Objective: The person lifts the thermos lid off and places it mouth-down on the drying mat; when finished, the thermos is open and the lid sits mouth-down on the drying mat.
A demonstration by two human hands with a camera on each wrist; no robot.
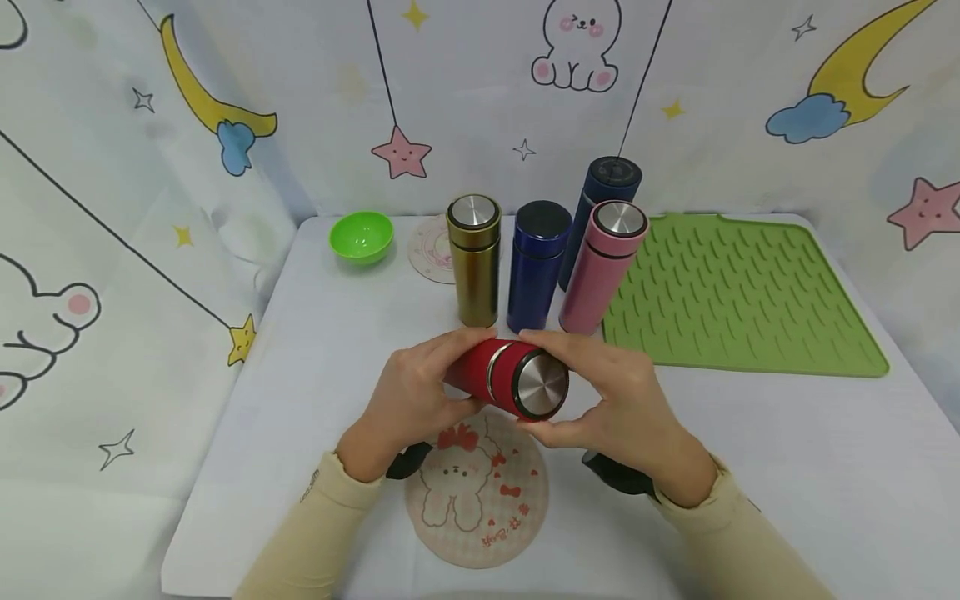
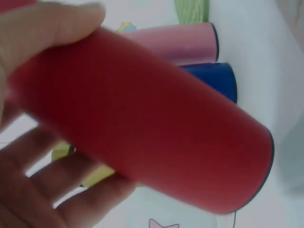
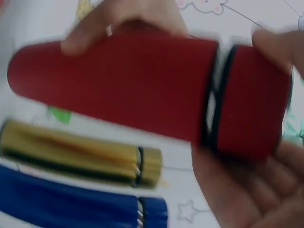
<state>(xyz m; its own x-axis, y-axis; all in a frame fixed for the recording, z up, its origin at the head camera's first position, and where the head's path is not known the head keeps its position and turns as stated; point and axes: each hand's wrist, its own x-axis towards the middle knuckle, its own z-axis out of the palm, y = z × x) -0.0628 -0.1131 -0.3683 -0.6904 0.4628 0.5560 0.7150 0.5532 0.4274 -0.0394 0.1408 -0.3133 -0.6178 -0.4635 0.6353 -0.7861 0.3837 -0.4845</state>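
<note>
Over the front of the table, both hands hold a red thermos bottle point(image 1: 472, 372) lying tilted, its steel-topped lid point(image 1: 543, 384) turned toward the right and the head camera. My left hand point(image 1: 416, 396) grips the body; in the left wrist view its thumb point(image 2: 71, 23) lies along one side of the red body point(image 2: 156, 123). Thumb and fingers of my right hand point(image 1: 630, 404) pinch the lid from both sides. A silver and black band parts the red lid point(image 3: 251, 102) from the body in the right wrist view; whether the lid is loose I cannot tell.
Behind the hands stand a gold bottle point(image 1: 476, 275), a blue one point(image 1: 534, 275), a pink one point(image 1: 600, 275) and a taller dark blue one point(image 1: 592, 187). A green bowl point(image 1: 362, 238) sits back left, a green mat point(image 1: 750, 300) right. Below lies a round bunny coaster point(image 1: 480, 533).
</note>
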